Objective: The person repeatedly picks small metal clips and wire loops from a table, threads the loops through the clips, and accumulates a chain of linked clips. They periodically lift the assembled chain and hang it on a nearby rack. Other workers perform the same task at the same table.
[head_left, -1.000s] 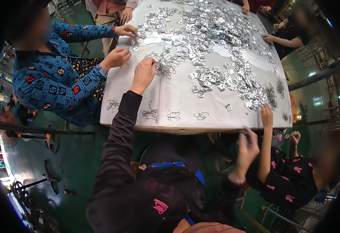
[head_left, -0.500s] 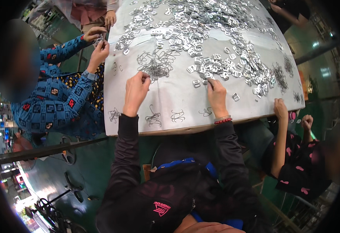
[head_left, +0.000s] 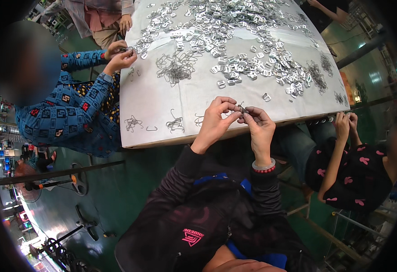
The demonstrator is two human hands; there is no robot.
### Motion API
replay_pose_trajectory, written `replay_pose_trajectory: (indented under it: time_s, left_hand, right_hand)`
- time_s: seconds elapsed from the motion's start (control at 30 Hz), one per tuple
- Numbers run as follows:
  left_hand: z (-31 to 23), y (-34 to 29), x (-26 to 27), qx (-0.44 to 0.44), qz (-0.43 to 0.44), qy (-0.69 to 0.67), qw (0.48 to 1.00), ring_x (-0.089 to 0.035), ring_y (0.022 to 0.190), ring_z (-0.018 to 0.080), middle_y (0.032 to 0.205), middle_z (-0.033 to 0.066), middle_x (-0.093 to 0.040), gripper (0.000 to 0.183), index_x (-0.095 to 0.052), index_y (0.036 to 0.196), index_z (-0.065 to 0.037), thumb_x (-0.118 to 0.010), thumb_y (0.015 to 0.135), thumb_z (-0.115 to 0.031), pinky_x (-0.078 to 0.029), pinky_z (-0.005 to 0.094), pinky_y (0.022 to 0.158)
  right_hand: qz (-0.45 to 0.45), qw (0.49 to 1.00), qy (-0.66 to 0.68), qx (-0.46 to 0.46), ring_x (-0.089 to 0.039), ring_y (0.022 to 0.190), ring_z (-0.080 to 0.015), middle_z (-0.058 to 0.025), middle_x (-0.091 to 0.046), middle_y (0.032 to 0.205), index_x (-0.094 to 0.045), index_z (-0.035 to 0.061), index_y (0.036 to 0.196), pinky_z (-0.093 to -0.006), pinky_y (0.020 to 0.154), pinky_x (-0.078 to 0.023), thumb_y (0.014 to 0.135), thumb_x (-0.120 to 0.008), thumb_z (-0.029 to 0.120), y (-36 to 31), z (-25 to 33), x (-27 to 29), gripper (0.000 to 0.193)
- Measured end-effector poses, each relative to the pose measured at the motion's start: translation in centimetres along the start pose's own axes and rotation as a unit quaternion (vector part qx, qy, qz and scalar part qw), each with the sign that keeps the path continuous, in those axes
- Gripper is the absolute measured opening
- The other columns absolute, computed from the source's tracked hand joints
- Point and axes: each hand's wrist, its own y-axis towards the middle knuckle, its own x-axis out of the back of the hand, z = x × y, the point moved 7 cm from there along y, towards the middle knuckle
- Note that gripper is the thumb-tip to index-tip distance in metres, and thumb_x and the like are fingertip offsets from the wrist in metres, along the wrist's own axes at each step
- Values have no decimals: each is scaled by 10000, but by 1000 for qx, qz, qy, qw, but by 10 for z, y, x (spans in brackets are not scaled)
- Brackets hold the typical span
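My left hand and my right hand meet above the table's near edge, fingertips pinched together. A thin wire hook shows between them, held by the left fingers. The right fingers pinch a small metal buckle, mostly hidden by the fingertips. Beyond my left hand lies a tangled pile of wire hooks. Flat silver buckles with slots spread over the table's middle and far part, a single buckle lying apart nearer to me. Small bunches of hooks rest along the near edge.
The white-covered table ends just beneath my hands. At the left, a person in a blue patterned top works with small parts in both hands. A person in a black top with pink shapes sits at the right. Others stand at the far side.
My left hand has come away from the hook pile and my right from the buckles; they now meet near the table edge. The left co-worker's hands moved toward the table.
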Motion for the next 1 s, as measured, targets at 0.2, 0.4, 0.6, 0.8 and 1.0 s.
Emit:
replay_pose_trajectory:
  time_s: [0.2,0.4,0.6,0.8,1.0]
  left_hand:
    - [-15,-12,-1,4,20,-59,998,-614,929,135,1124,98,-600,136,-634,994,11,-653,873,-47,-489,290,843]
    - [-13,-22,-3,81,71,-167,980,-599,965,127,1033,88,-660,88,-586,1001,19,-577,927,-29,-477,279,876]
    - [-17,-35,-7,73,91,-101,988,-614,917,114,978,70,-674,81,-600,973,19,-597,911,-33,-480,272,862]
    - [-20,-43,-16,45,104,-84,990,-635,903,128,949,72,-687,112,-616,984,3,-613,903,-74,-495,264,803]
    - [-9,-37,-25,36,141,27,989,-656,826,160,897,96,-686,126,-611,980,4,-626,882,-75,-505,279,720]
  right_hand:
    - [29,997,-57,43,-657,745,-151,-111,-667,937,-637,-63,989,-244,646,-547,865,-609,-59,-18,18,-12,128]
    - [35,996,-67,-40,-611,650,-96,-91,-660,827,-648,-36,1117,-210,564,-508,920,-602,68,-6,12,29,228]
    - [-76,936,-344,30,-570,622,-181,-127,-623,754,-666,37,1118,-291,572,-470,884,-653,210,96,-30,94,291]
    - [-121,875,-468,14,-632,696,-313,-182,-630,783,-609,-24,852,-388,643,-510,745,-678,69,121,-54,106,158]
    - [-30,998,-46,-12,-641,686,-151,-100,-648,834,-619,-70,968,-246,605,-535,818,-638,-51,23,-18,71,151]
